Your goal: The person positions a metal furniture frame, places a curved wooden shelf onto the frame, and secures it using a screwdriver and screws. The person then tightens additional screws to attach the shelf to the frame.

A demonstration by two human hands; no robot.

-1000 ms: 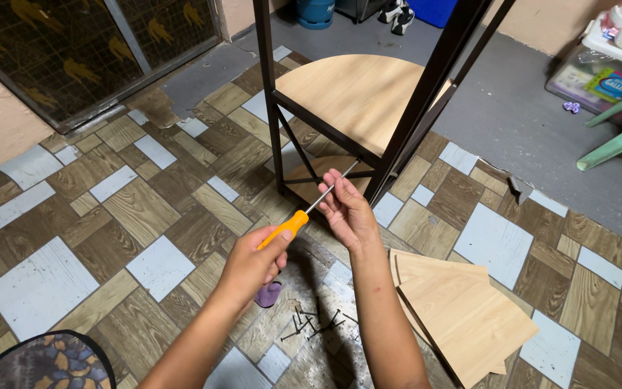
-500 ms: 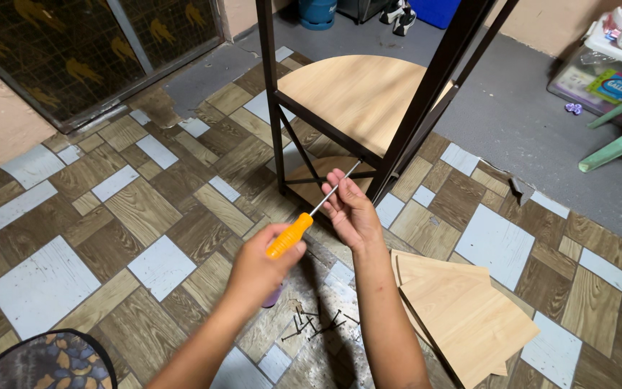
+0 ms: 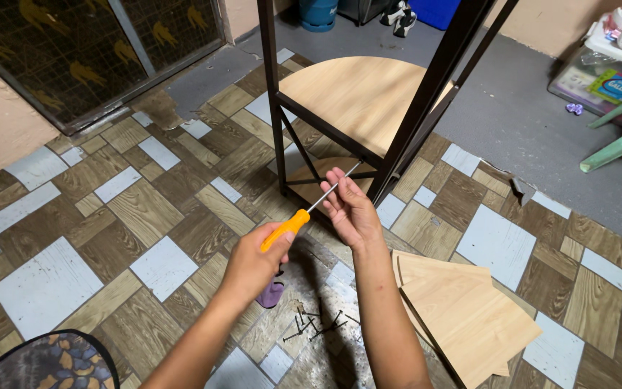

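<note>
Two hands are busy here, and both are mine. My left hand (image 3: 250,266) is wrapped tight around the orange handle of the screwdriver (image 3: 287,229). My right hand (image 3: 350,209) is pinching the thin metal shaft, with its fingers (image 3: 332,189) close together near the tip. The screwdriver slants up from my left hand, across to my right, and its tip points at the black metal frame (image 3: 426,94) just past my right fingers. I cannot tell if the tip is touching a screw.

A round wooden shelf (image 3: 358,94) sits in the frame, up beyond both hands. Below my hands, between my arms, a little pile of dark screws (image 3: 318,325) lies on the floor. A small purple thing (image 3: 271,294) lies under my left wrist. Flat wooden boards (image 3: 462,317) lie to the right of my right arm.

I think the tip could slip, because the shaft is thin and slanted. Then it might poke my right fingers or scratch the frame. A knee or arm could also scatter the loose screws.
</note>
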